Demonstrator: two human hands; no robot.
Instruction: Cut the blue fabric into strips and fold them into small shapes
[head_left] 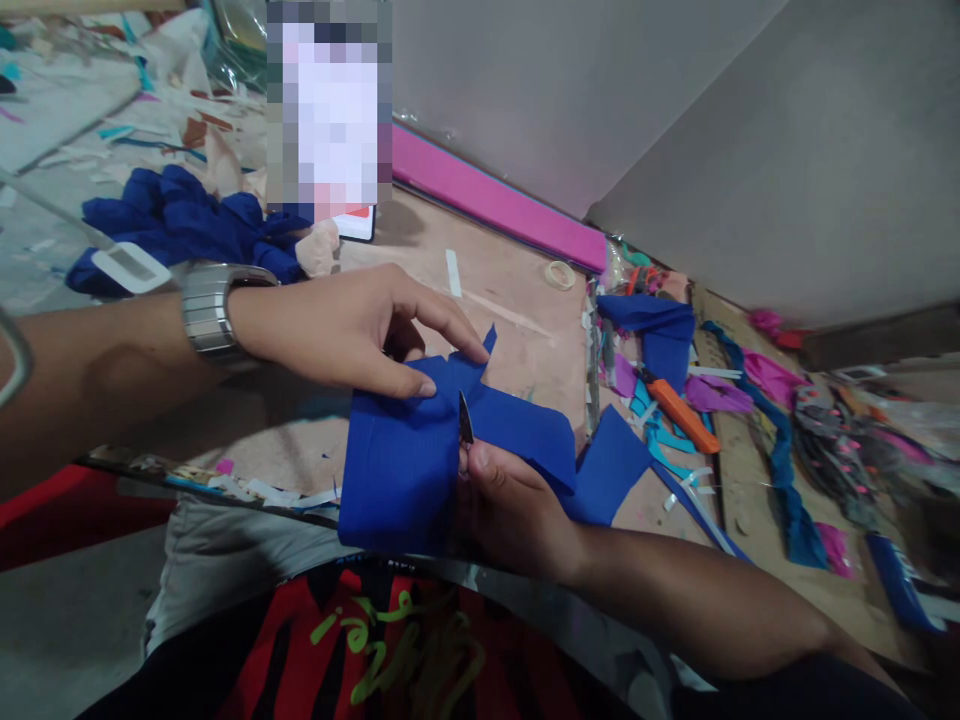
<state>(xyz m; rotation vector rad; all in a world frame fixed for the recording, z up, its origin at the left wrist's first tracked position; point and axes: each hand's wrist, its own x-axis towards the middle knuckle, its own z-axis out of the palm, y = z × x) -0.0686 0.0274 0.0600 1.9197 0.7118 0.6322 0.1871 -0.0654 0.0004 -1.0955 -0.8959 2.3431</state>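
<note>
A piece of blue fabric (401,455) is folded over in front of me near the table's front edge. My left hand (367,325) grips its upper edge, the thumb on top and the index finger by a pointed corner. From below, my right hand (517,500) closes around a small pointed blade (466,418), whose tip points up against the fabric; its handle is hidden in the fingers. Beyond that hand, a blue fabric strip (525,435) stretches right, and another blue piece (611,465) lies beside it.
Crumpled blue cloth (180,225) heaps at the left behind a metal watch (210,310). A pink bar (495,195) runs along the wall. On the right lie an orange cutter (681,412) and several scraps. A tape ring (559,275) rests on the table.
</note>
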